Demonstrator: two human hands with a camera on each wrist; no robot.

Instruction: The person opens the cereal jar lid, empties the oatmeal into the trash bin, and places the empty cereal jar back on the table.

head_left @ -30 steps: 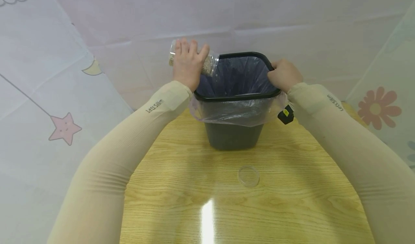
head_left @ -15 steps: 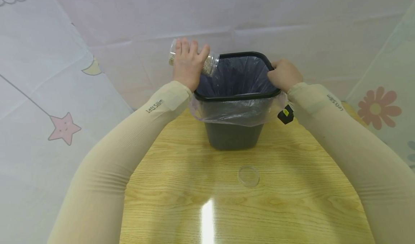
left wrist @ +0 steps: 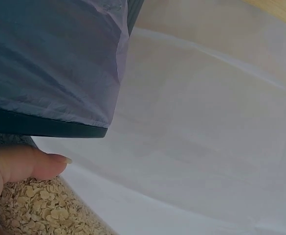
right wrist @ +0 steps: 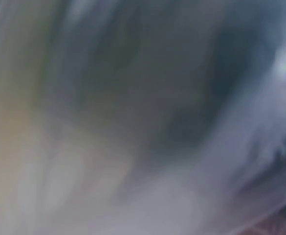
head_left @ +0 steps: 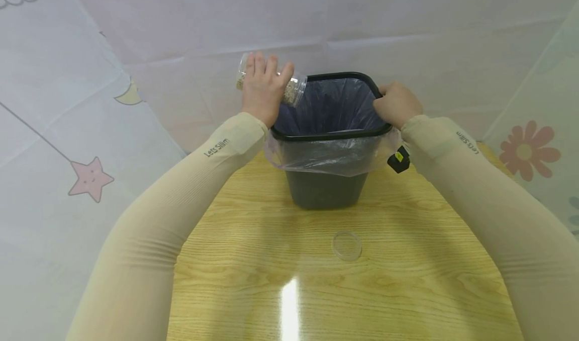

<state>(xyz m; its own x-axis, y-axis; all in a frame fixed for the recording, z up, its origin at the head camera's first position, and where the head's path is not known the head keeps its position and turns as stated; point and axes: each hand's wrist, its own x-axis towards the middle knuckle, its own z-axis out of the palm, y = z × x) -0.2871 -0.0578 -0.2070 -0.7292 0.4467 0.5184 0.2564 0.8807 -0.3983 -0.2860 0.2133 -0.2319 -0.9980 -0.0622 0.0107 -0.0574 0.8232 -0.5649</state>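
Note:
My left hand (head_left: 264, 89) grips a clear plastic jar (head_left: 298, 87) of rolled oats, tipped on its side with its mouth over the left rim of a dark trash can (head_left: 327, 190). Close up in the left wrist view, the oats (left wrist: 47, 208) lie inside the jar beneath my thumb (left wrist: 30, 164). A thin translucent bag (head_left: 334, 102) lines the can and folds out over its black rim. On the opposite side, my right hand (head_left: 398, 104) holds the can's rim. The right wrist view is blurred, filled by the bag plastic (right wrist: 172, 196).
A clear round lid (head_left: 347, 245) lies on the wood-grain table (head_left: 253, 280) in front of the can. A pale printed cloth (head_left: 407, 24) hangs behind and at both sides. A small black device (head_left: 398, 160) sits at my right wrist.
The jar in my left hand has risen very slightly, and fewer oats show near its mouth. My right hand and the can stay where they were.

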